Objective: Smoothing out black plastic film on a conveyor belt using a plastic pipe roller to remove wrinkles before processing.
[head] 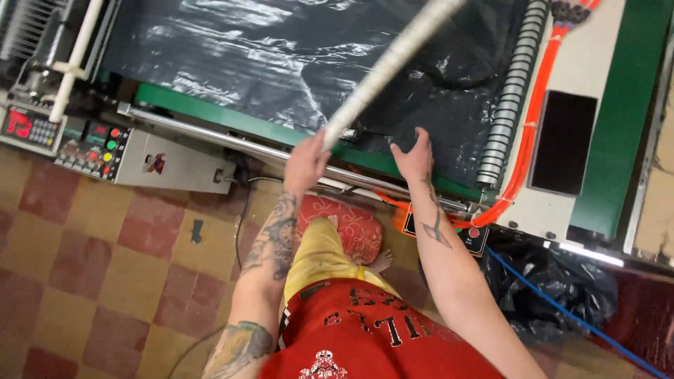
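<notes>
1. Your left hand has its fingers wrapped tight around the near end of the white rod, which angles up and away over the black film on the machine bed. Keep that fist closed; the rod is long and will probably lever against your wrist if the grip slackens.

2. Your right hand lies on the film at the near edge of the bed, fingers curled down onto the sheet, thumb out. Whether it has pinched a fold or only presses flat, I cannot tell. Press with the whole palm so the film does not creep.

3. The film is wrinkled and glossy near your right hand. Smooth it toward the coiled roller in one even stroke, since tugging would likely stretch the plastic.

4. Watch the rod's far end: it runs out of view at the top, so swing it slowly.

5. The steel bar runs just beside both hands along the green edge. Keep your knuckles above it.

6. You stand on the red cushion; stay centred on it as you lean in.
</notes>
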